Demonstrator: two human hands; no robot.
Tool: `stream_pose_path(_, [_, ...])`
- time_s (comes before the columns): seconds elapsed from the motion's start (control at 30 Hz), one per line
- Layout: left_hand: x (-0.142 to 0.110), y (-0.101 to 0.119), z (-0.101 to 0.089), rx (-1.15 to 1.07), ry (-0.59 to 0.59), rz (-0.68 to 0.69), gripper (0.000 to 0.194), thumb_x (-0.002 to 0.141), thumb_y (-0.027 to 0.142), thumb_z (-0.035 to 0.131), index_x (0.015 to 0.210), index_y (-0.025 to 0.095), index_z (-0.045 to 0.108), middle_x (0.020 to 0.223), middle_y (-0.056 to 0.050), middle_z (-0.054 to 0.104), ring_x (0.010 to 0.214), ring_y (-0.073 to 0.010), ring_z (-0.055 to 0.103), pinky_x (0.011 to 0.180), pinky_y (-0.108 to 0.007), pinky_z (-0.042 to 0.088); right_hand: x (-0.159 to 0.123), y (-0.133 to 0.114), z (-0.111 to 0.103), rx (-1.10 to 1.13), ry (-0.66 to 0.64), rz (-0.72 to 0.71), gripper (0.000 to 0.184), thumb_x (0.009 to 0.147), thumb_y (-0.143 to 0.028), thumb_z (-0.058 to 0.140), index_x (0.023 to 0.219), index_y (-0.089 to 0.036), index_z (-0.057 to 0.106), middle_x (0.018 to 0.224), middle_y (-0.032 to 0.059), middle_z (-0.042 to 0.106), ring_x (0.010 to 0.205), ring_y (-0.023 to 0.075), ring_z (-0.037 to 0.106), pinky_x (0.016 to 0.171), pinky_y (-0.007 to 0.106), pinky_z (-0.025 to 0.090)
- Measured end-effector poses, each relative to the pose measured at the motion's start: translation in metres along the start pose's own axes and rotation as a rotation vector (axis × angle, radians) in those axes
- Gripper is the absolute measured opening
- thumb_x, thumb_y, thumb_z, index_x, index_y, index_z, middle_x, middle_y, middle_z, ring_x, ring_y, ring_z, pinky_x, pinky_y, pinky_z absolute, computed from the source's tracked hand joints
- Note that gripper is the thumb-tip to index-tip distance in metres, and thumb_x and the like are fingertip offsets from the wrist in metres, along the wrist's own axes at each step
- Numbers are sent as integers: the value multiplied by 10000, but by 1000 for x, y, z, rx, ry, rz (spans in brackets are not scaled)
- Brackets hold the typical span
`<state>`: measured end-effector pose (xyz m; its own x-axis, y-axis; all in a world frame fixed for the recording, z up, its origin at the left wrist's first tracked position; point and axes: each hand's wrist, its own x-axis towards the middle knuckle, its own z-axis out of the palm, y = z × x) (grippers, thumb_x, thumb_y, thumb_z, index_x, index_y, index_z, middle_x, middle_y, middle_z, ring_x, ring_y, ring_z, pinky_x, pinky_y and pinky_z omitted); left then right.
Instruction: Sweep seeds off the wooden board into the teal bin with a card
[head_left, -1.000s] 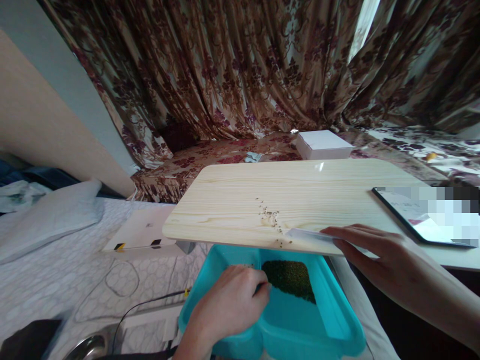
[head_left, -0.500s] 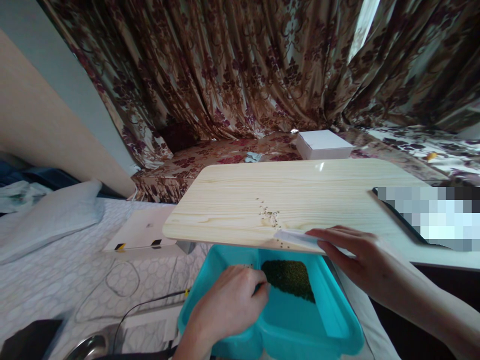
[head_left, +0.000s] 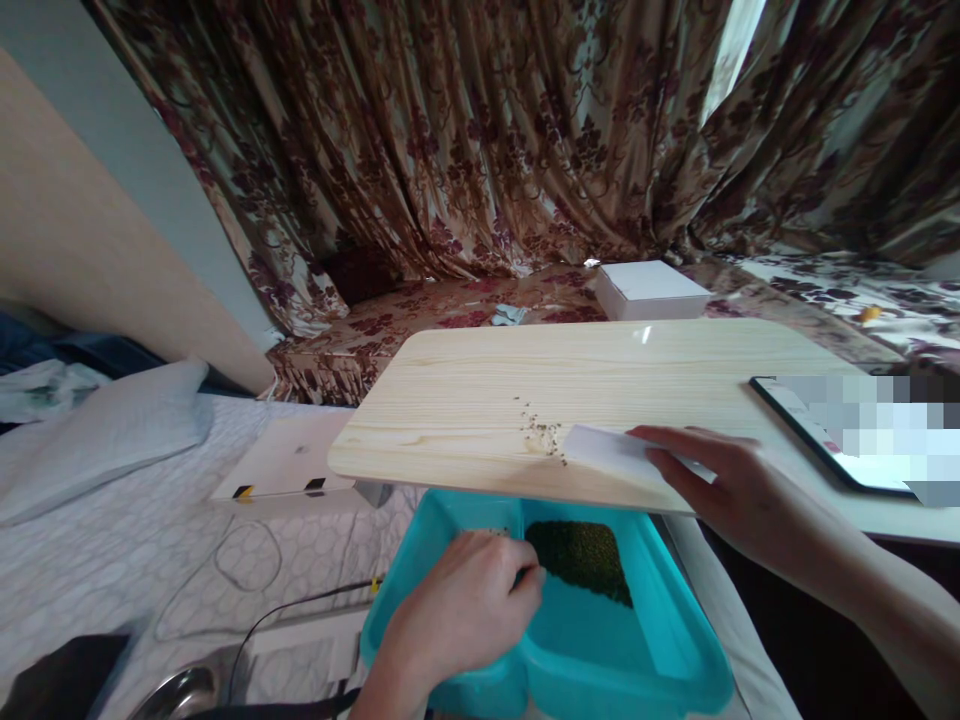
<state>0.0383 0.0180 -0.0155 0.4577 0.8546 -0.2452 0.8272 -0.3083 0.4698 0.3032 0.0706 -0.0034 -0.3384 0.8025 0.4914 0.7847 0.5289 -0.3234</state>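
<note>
My right hand (head_left: 709,468) pinches a white strip of paper (head_left: 604,450) between thumb and fingers, low over the wooden tabletop (head_left: 585,375). Just left of the paper's tip lies a small scatter of green-brown grains (head_left: 541,437). Below the near edge stands a turquoise two-part tub (head_left: 709,640). A heap of small green beans (head_left: 581,555) fills the far end of its right compartment. My left hand (head_left: 469,595) is curled closed at the tub's middle divider, apparently gripping it. The hand hides most of the left compartment, where a few pale bits show.
A tablet (head_left: 817,430) lies on the tabletop's right side. Behind it are a white box (head_left: 652,285) and patterned curtains (head_left: 487,140). On the bed at left are a flat white carton (head_left: 281,460), a cable (head_left: 300,600), a metal bowl (head_left: 180,695) and a pillow (head_left: 142,420).
My right hand has lifted the paper slightly back from the tabletop's near edge and to the right. The few grains by the edge are no longer visible. My left hand stays at the divider.
</note>
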Motion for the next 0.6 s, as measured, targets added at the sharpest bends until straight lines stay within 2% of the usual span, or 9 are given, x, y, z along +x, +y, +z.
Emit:
stream_pose_path(0.13, [0,0,0,-1,5,8,335,951,276,387,670,203,554,771,-28,690,820,-195,637,678,-302,316,-1,0,4,20,-36,-1,347,940,-309,454,1126,-207,729,898,87,775,669,204,709,576,326,546])
stream_pose_path(0.33, [0,-1,0,4,9,12,334,950,277,392,661,199,540,751,-23,685,785,-189,632,651,-300,307,-4,-6,-2,45,-38,-56,313,943,-296,470,1095,-225,734,950,71,776,799,214,726,663,330,566])
stream_pose_path(0.6, [0,0,-2,-5,-12,-1,330,952,274,392,694,202,584,794,-40,695,837,-210,643,682,-304,338,-5,-9,-4,41,-52,-94,302,947,-258,466,1101,-225,724,935,70,773,809,211,725,671,342,576])
